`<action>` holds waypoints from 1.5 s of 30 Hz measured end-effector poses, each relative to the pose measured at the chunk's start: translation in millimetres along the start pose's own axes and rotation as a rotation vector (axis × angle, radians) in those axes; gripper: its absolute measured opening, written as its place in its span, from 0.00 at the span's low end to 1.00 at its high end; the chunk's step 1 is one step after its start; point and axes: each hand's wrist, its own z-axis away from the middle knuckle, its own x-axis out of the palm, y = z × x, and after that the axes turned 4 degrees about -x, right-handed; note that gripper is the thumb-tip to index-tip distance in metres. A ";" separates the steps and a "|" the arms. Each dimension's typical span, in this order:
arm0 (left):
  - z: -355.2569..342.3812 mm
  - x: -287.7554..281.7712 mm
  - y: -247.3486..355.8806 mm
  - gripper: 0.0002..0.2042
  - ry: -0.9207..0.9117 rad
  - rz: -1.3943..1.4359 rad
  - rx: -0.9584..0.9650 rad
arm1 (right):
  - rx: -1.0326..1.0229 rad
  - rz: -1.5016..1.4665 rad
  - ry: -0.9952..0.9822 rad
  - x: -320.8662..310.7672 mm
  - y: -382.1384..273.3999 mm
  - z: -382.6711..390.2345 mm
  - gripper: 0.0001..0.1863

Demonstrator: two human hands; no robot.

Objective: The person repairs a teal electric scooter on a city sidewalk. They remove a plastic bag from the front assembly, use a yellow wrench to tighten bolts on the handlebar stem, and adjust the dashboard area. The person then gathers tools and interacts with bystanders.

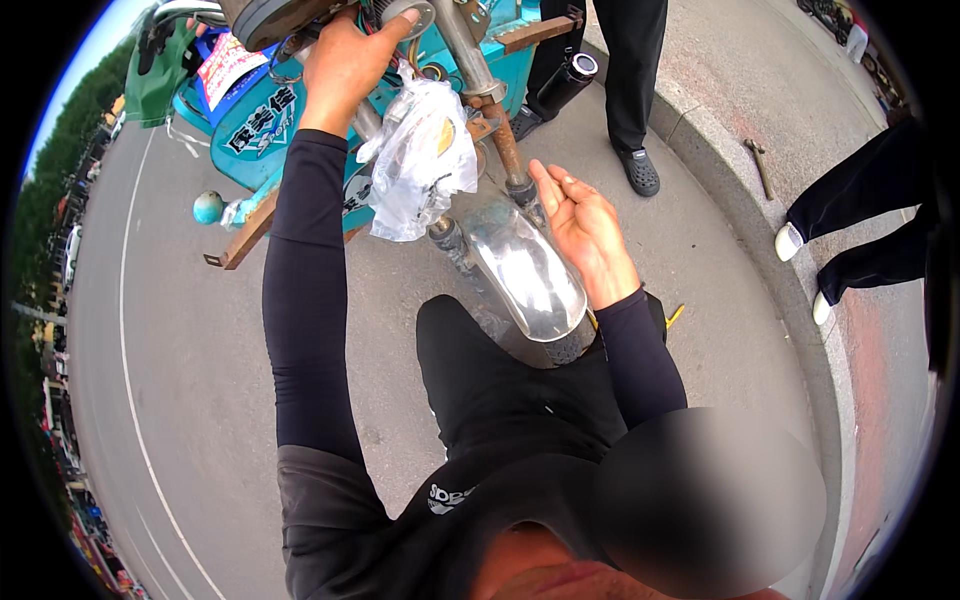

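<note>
In front of me stands a turquoise vehicle (222, 155) with bare fork tubes and a shiny metal front mudguard (525, 270) over its tyre. My left hand (348, 68) reaches into the wiring and metal parts at the top of the fork. Its thumb lies against a round silvery part (412, 18), and its other fingers are mostly hidden. Below that hand hangs a crumpled clear plastic bag (420, 165) with something yellowish inside. My right hand (585, 225) is held palm up beside the fork and mudguard, its fingers stretched out and holding nothing.
A person in dark trousers (633, 80) stands beyond the fork near a black bottle (570, 85). Along the right runs a stone kerb (745, 200), with a hammer (760, 168) lying on the pavement. Another person's legs (860, 215) are at far right. A rusty bar (243, 235) juts out left.
</note>
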 end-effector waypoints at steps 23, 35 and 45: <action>-0.7 7.5 -1.4 0.33 0.045 -0.067 -0.061 | 0.157 0.365 -0.069 -35.8 9.1 6.5 0.06; -0.5 7.8 -0.4 0.32 0.006 -0.031 -0.085 | 0.136 0.216 0.123 -84.4 -2.3 8.1 0.11; -0.7 6.3 -2.1 0.33 0.022 -0.056 -0.067 | 0.060 0.223 0.257 -149.8 -34.1 19.7 0.12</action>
